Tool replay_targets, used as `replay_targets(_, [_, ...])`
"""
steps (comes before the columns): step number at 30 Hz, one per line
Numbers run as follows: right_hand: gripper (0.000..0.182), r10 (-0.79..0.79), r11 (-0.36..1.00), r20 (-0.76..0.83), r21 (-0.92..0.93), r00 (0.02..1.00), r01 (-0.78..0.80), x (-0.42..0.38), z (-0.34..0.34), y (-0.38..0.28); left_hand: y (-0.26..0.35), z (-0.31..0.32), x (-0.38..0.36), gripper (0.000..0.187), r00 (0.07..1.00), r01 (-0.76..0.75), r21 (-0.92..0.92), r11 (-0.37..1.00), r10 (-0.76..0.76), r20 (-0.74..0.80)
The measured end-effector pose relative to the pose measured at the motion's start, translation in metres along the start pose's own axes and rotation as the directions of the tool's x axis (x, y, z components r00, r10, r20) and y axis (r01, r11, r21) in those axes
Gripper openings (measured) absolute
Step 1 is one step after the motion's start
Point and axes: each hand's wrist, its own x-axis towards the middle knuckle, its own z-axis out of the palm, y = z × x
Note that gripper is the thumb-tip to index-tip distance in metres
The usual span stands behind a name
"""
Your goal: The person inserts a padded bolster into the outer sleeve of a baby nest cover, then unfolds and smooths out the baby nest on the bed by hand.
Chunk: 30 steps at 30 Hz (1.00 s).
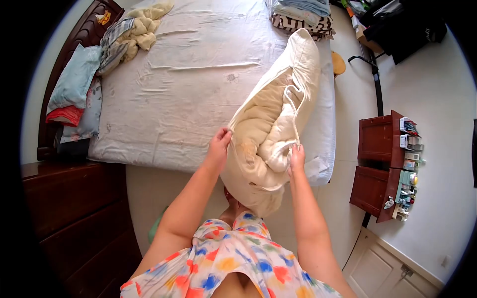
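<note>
A long cream cloth bag (304,55) lies on the near right part of the bed, its lower end hanging over the edge by my legs. Its mouth gapes along the length, and a bulky beige quilt (256,119) shows folded inside. My left hand (220,143) pinches the left edge of the opening between thumb and fingers. On the opposite side, my right hand (296,158) is closed on the right edge of the opening, beside a bunched fold of quilt. The two edges are held apart. A brownish stain marks the quilt near my left hand.
Pillows (74,79) and a crumpled blanket (144,27) lie by the headboard of the bed (189,89). Folded bedding (303,17) is stacked at the far right corner. A dark wooden dresser (74,213) stands left; a reddish cabinet (375,141) with small bottles stands right.
</note>
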Motion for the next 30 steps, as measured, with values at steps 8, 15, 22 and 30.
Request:
replay_targets(8, [0.018, 0.063, 0.990, 0.160, 0.117, 0.985, -0.082, -0.028, 0.059, -0.049, -0.011, 0.065, -0.030, 0.011, 0.961, -0.249, 0.849, 0.466, 0.007, 0.278])
replay_targets(15, [0.029, 0.209, 0.977, 0.082, -0.054, 0.974, -0.205, -0.035, 0.051, 0.010, -0.084, 0.060, -0.046, 0.007, 0.954, -0.271, 0.913, 0.304, -0.042, 0.298])
replay_targets(22, [0.038, 0.036, 0.866, 0.056, -0.500, 0.998, -0.003, -0.017, 0.058, 0.035, -0.137, 0.050, -0.042, 0.007, 0.880, -0.473, 0.876, 0.093, 0.008, 0.475])
replay_targets(30, [0.039, -0.156, 0.619, 0.005, -0.779, 0.988, 0.102, 0.007, -0.026, 0.042, -0.046, -0.024, 0.001, 0.031, 0.928, -0.270, 0.922, 0.277, 0.329, 0.173])
